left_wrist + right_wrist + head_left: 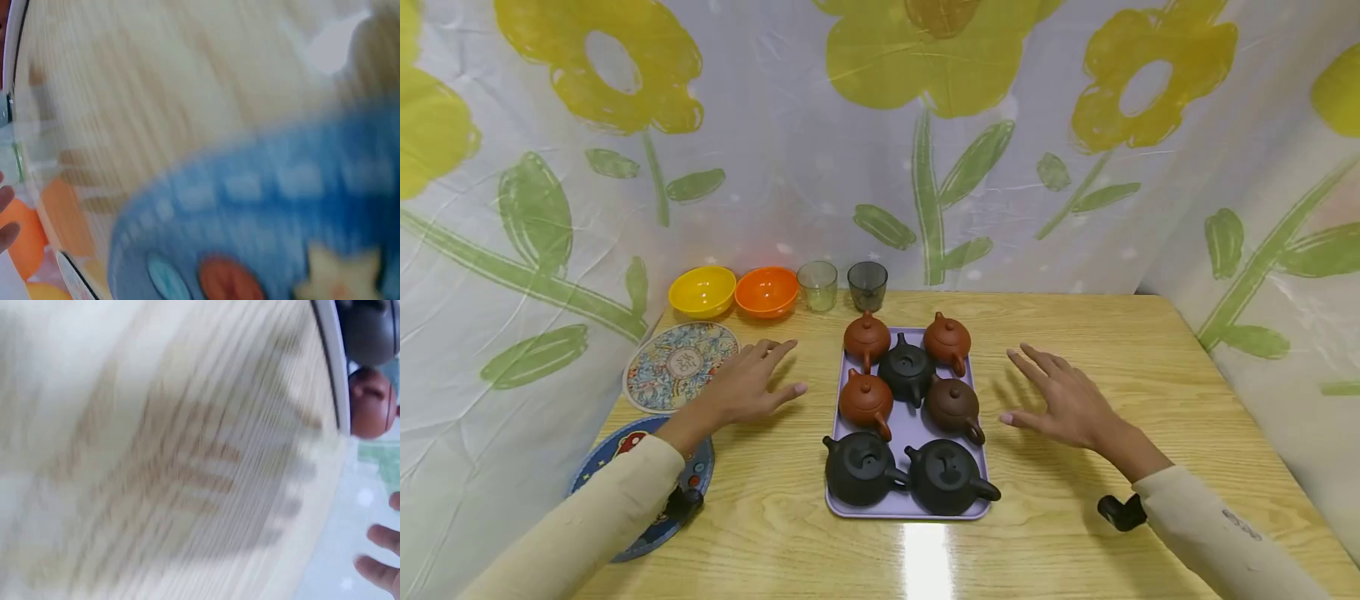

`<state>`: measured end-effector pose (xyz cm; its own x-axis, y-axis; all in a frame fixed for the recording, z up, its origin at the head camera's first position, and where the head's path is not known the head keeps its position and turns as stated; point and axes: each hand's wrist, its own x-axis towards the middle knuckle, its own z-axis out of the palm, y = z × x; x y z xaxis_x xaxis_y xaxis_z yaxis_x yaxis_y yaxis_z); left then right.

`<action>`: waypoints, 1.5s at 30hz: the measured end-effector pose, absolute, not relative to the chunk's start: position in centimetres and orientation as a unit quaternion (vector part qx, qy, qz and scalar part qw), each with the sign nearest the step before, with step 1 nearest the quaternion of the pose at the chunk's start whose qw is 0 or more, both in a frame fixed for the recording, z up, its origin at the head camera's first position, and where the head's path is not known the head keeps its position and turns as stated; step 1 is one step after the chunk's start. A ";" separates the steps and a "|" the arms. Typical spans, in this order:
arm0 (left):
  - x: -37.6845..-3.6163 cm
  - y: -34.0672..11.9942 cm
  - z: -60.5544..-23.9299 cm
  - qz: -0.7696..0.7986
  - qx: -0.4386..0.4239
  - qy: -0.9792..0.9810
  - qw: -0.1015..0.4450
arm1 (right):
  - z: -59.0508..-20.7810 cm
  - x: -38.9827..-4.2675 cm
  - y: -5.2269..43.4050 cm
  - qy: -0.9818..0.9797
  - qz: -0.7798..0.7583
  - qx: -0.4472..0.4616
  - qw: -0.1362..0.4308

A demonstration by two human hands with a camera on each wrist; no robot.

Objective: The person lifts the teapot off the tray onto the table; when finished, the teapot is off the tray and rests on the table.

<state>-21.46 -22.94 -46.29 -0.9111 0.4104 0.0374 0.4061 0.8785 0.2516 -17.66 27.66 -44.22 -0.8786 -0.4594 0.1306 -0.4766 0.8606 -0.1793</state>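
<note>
- Your hands sit either side of the lilac tray, which stands mid-table with seven small teapots on it: three red, one brown and three black.
- If you mean to lift the tray, I'd take it by its two long edges at once, level, since the teapots are packed close and the lids look loose enough to slide.
- Keep your fingers under the rim rather than over it; the black teapot at the near right already pokes its spout past the edge.
- Your left hand lies flat over the table, fingers straight and slightly spread, gripping nothing, near the tray's left side but apart from it.
- Your right hand mirrors it: palm down, fingers spread, holding nothing, just clear of the brown teapot.
- Both forearms angle inward from the near corners; your left sleeve crosses a blue plate.
- Both wrist views are blurred; they show only wood grain, the blue plate, and fingertips at the frame edge.
</note>
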 end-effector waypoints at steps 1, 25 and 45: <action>-21.4 -22.8 -46.3 0.142 0.208 0.968 0.011 | -44.1 -17.4 27.4 -0.962 0.123 0.241 0.035; -24.4 -17.0 -47.4 0.438 0.091 0.887 0.114 | -44.8 -10.8 23.0 -0.872 0.443 0.178 -0.111; -25.0 -14.8 -48.1 0.572 0.000 0.803 0.170 | -45.6 -8.4 21.9 -0.864 0.442 0.181 -0.159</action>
